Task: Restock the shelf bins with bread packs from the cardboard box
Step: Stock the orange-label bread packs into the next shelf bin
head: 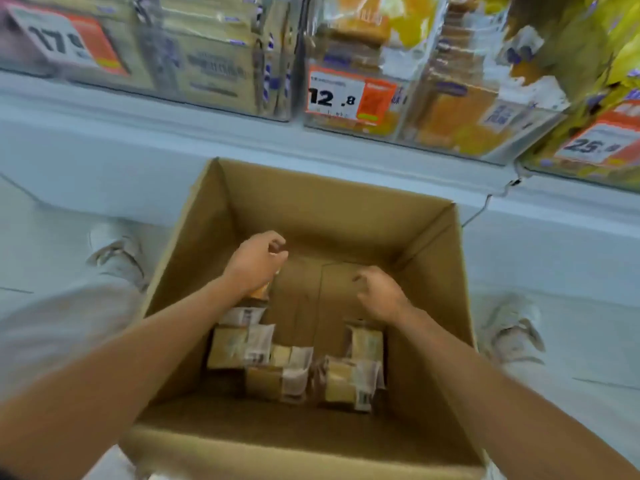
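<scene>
Head cam: both hands [254, 263] [379, 294] curled, grasp unclear, over flat-lying bread packs [242, 346] in cardboard box [332, 209].

open cardboard box [346, 209] sits on the floor right below the shelf, brown, mostly bare inside. a handful of bread packs [242, 346] lie loose on its bottom toward the near side, pale yellow in clear wrap with white labels, some flat, some tipped. up top, clear shelf bins [221, 74] stand packed with upright packs behind price tags.
</scene>
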